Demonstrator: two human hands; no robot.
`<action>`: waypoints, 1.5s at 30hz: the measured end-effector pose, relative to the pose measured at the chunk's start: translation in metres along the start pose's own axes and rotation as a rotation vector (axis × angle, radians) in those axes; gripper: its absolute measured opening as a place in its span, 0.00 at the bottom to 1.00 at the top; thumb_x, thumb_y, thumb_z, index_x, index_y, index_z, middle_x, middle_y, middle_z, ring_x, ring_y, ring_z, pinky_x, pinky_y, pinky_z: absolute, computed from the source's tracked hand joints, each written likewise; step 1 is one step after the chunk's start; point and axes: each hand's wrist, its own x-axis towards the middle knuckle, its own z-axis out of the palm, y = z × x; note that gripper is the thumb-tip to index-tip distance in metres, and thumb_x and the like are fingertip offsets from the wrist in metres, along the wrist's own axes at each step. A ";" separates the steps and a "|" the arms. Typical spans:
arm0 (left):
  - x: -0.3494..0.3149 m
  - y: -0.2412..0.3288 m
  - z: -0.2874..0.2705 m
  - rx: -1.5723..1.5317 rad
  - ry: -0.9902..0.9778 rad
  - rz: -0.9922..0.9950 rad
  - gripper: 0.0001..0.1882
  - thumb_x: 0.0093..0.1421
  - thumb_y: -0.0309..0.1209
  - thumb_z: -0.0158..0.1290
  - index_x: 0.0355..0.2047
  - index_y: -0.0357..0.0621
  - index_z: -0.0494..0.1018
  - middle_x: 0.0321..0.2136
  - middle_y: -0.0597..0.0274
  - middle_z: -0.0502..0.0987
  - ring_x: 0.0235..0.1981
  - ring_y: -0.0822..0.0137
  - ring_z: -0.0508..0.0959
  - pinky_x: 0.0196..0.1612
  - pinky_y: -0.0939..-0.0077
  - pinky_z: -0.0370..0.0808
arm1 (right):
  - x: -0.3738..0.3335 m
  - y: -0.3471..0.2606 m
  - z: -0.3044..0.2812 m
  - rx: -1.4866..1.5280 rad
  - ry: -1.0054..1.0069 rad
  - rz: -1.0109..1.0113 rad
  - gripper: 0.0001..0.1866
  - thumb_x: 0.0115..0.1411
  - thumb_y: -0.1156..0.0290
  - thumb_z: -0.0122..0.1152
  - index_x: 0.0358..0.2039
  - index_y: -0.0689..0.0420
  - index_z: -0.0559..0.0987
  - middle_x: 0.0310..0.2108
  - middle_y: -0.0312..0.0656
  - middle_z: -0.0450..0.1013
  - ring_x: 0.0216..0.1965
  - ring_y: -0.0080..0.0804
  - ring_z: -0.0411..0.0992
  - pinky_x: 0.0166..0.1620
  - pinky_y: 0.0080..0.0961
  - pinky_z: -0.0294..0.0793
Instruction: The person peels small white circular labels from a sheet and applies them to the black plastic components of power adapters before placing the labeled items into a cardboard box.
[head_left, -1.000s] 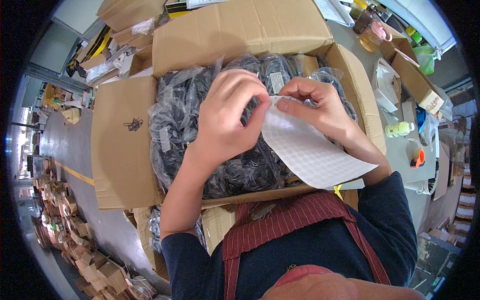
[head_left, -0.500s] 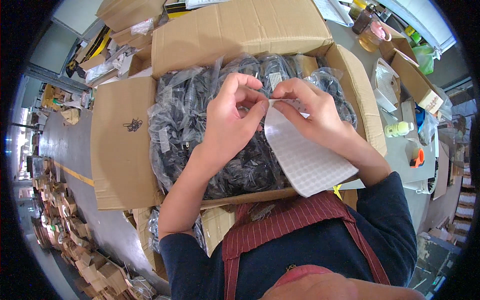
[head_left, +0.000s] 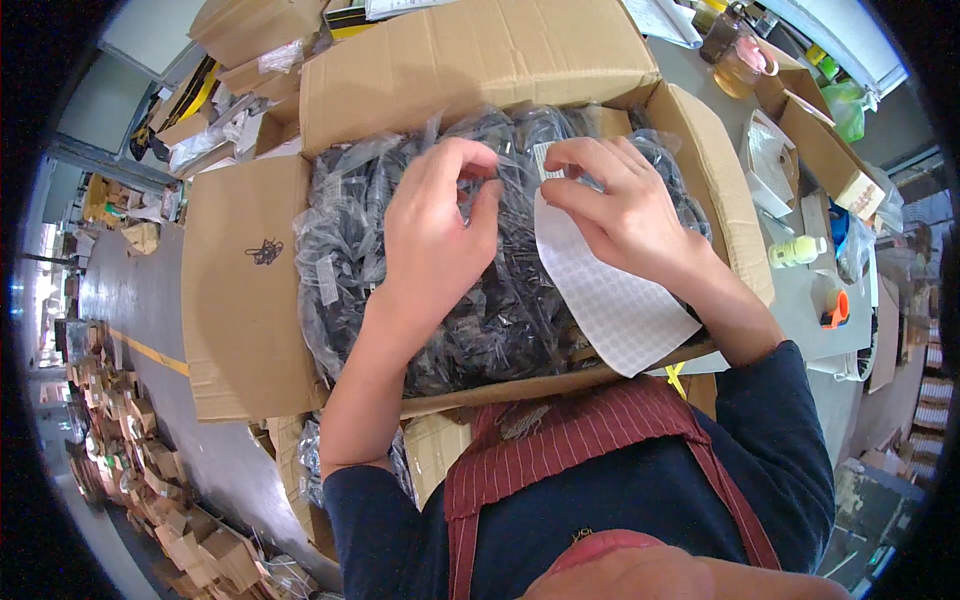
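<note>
My right hand [head_left: 625, 200] pinches the top end of a white sticker sheet [head_left: 615, 285] with rows of small round marks. The sheet hangs down toward the box's near edge. To the left, my left hand [head_left: 440, 220] is raised with thumb and curled fingers apart; I see nothing between them. Both hands are over an open cardboard box [head_left: 480, 50]. Inside it, clear plastic bags [head_left: 350, 220] hold dark items whose kind I cannot make out. Some bags carry white labels.
The box's left flap [head_left: 240, 300] and right flap [head_left: 715, 180] spread outward. On the grey table at right stand a pale green bottle [head_left: 797, 251], an orange tape dispenser [head_left: 835, 309] and an amber jug [head_left: 741, 70]. Stacked cartons [head_left: 190, 530] lie beyond the floor's yellow line at left.
My left hand has moved left, away from the sheet, and its thumb and fingers have parted. My right hand still holds the sheet, which has swung slightly up.
</note>
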 end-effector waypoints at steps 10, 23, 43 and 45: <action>-0.015 -0.013 -0.003 0.397 -0.273 -0.070 0.31 0.55 0.30 0.60 0.59 0.37 0.64 0.54 0.43 0.68 0.55 0.44 0.68 0.59 0.56 0.66 | -0.008 -0.025 -0.003 0.469 -0.261 0.035 0.08 0.55 0.78 0.60 0.36 0.56 0.75 0.42 0.39 0.74 0.27 0.44 0.75 0.27 0.35 0.76; 0.008 -0.008 -0.037 0.237 -0.356 -0.079 0.09 0.47 0.21 0.53 0.28 0.43 0.82 0.28 0.58 0.81 0.41 0.57 0.78 0.43 0.66 0.75 | -0.011 -0.002 0.002 0.385 -0.296 0.236 0.06 0.58 0.77 0.58 0.36 0.58 0.73 0.28 0.46 0.74 0.29 0.50 0.75 0.32 0.40 0.74; -0.011 -0.036 0.005 0.549 -0.126 0.023 0.21 0.53 0.41 0.62 0.38 0.36 0.75 0.38 0.45 0.79 0.49 0.46 0.73 0.51 0.58 0.72 | -0.016 -0.021 0.026 0.845 -0.366 0.413 0.04 0.66 0.76 0.53 0.38 0.61 0.68 0.35 0.49 0.77 0.35 0.43 0.80 0.37 0.34 0.76; -0.006 -0.045 0.010 0.448 -0.189 -0.033 0.18 0.52 0.38 0.62 0.37 0.37 0.76 0.37 0.46 0.79 0.47 0.46 0.73 0.52 0.59 0.71 | -0.014 -0.023 0.026 0.851 -0.362 0.435 0.04 0.66 0.76 0.53 0.38 0.61 0.68 0.34 0.48 0.76 0.34 0.41 0.80 0.36 0.32 0.76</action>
